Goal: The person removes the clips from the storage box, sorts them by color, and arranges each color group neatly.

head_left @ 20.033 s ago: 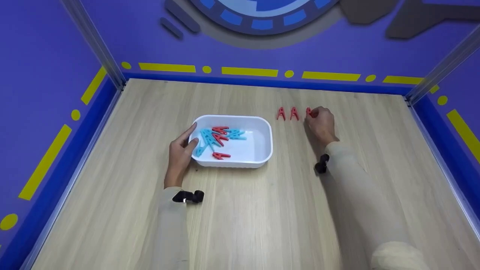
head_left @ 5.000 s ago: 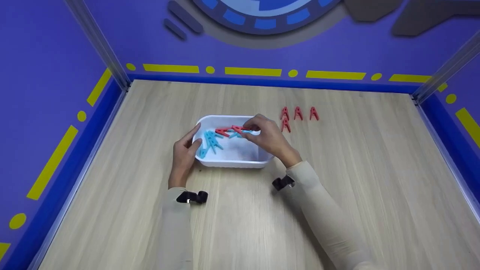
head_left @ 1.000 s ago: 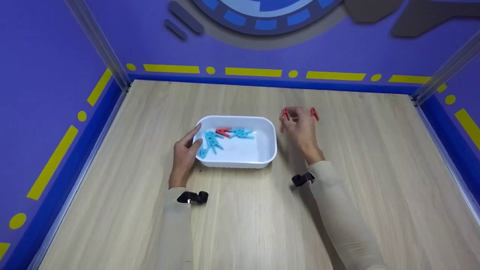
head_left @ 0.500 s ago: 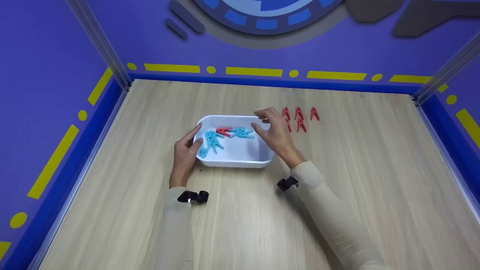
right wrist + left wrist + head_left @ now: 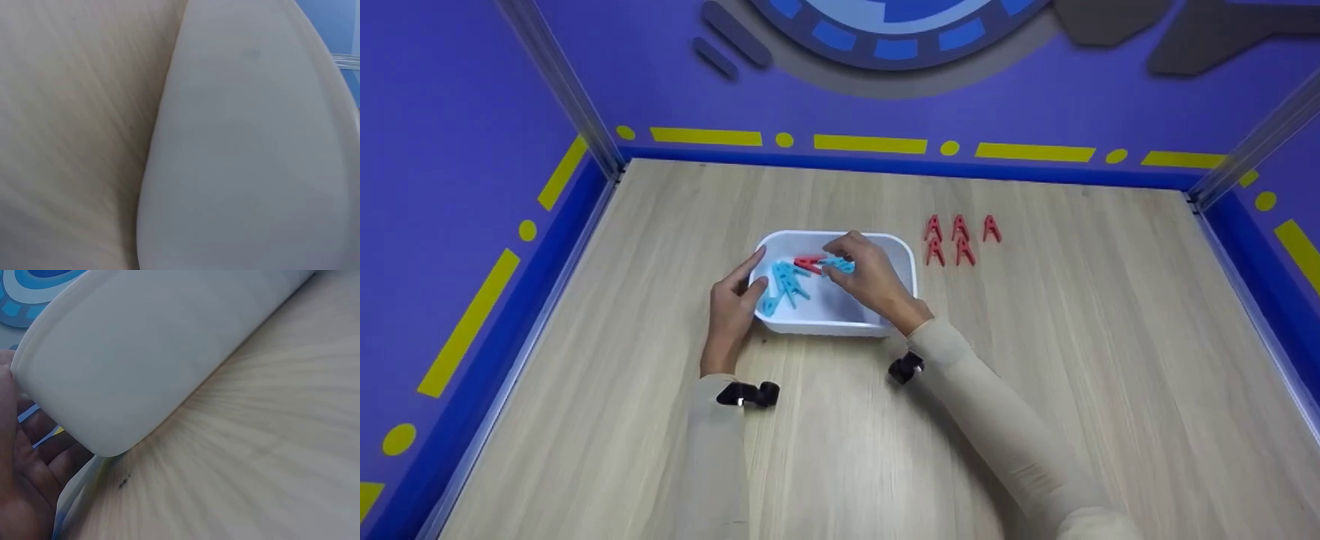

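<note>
Fingers of the right hand point(image 5: 870, 279) curl down over the last red peg point(image 5: 808, 262) in the white tray point(image 5: 901, 251), mid-frame on the wooden table point(image 5: 1072, 360); whether they grasp it I cannot tell. The left hand point(image 5: 732, 304) rests relaxed against the tray's left wall. Blue pegs point(image 5: 781, 283) lie inside; five red pegs point(image 5: 958, 238) sit right of it.

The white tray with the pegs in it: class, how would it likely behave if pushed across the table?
The white tray looks thin, smooth plastic, so it is probably light and would likely slide easily on the wooden table. The left hand rests against its side, perhaps steadying it. Being low and wide, it seems unlikely to tip.
</note>
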Tool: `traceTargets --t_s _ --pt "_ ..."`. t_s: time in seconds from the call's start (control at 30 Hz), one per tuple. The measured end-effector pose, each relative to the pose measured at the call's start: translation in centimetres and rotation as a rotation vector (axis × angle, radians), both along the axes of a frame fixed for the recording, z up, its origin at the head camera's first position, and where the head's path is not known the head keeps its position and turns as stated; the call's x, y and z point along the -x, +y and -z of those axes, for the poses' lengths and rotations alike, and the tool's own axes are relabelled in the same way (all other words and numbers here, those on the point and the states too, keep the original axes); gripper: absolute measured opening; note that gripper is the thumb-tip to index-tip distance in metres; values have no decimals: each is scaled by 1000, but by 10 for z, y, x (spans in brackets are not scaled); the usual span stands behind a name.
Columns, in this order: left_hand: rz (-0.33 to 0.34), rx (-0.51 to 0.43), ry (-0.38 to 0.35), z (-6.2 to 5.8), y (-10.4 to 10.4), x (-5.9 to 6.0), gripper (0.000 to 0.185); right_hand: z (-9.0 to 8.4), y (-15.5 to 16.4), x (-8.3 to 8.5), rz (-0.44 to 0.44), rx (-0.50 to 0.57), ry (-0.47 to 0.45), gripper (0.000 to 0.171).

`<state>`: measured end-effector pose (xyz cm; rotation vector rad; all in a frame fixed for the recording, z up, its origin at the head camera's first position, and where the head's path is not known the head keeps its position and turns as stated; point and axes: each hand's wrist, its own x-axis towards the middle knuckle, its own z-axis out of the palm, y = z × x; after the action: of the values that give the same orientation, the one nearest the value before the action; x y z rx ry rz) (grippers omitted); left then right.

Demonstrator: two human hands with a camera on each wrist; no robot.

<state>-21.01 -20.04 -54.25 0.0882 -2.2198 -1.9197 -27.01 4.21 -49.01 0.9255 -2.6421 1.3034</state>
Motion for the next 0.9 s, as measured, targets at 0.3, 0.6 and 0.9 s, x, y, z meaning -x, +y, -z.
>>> traceTargets --t_s 0.3,0.6,0.9 --pt "5 32 42 2 0 1 50 7 -16 7 -21 -103 2 33" --pt "-3 14 14 1 1 -1 50 12 -17 10 13 -186 -84 32" --pt "3 7 9 -1 1 0 50 12 -17 9 24 -293 -62 37"
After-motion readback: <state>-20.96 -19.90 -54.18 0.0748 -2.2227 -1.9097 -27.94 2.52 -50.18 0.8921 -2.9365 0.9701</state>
